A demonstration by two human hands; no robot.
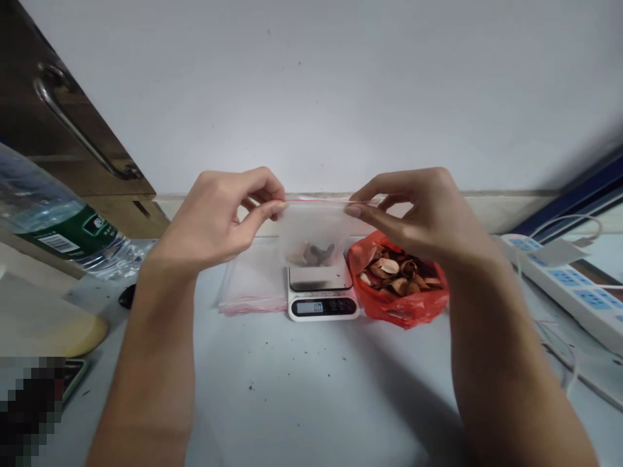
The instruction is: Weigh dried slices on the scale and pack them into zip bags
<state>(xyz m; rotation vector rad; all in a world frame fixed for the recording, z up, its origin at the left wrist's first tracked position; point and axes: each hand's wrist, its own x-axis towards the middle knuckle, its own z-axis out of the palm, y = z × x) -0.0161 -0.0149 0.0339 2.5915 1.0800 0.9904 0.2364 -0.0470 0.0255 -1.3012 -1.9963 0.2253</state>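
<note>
Between my two hands hangs a clear zip bag (pixel 318 227) with a red line along its top and a few brown dried pieces at its bottom. My left hand (pixel 228 217) pinches its top left corner. At the top right edge, the thumb and finger of my right hand (pixel 409 207) pinch it too. Behind and below the bag stands a small white digital scale (pixel 324 308), its display lit. A red plastic bag (pixel 406 314) full of brown dried pieces sits open to the right of the scale. To the left lies a stack of flat zip bags (pixel 253 279).
A water bottle (pixel 73 220) leans in from the left, by a cabinet with a metal handle (pixel 82 126). A white power strip (pixel 569 285) with cables lies at the right. Dark crumbs dot the table (pixel 292 402); a wall (pixel 341 97) rises behind.
</note>
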